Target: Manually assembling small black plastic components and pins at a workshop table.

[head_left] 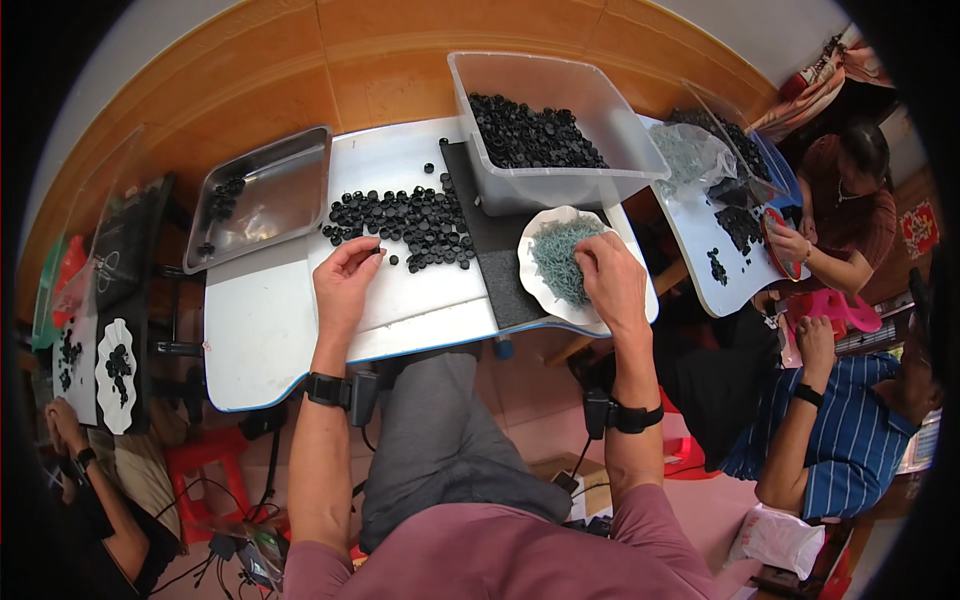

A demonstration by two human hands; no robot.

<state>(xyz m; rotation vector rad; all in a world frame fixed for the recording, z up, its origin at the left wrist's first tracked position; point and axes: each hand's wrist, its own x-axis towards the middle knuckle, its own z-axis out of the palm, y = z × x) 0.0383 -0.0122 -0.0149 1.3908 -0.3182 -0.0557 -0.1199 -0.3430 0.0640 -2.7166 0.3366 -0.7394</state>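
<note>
My left hand (345, 285) is at the near left edge of a spread of small round black caps (420, 222) on the white table. Its thumb and fingers pinch one small black cap (378, 251). To the right, my right hand (614, 284) reaches over a white scalloped plate (530, 282). A heap of thin grey-green pieces (560, 252), too fine to name, lies in that plate. The fingertips of this hand are pressed together at the heap's right side; what they hold, if anything, is too small to see.
A clear plastic bin (570, 185) full of black parts stands at the back, on a dark mat (510, 285). At the left is a metal tray (265, 215) with a few black pieces. Co-workers sit at the right (840, 215) and the left (110, 500).
</note>
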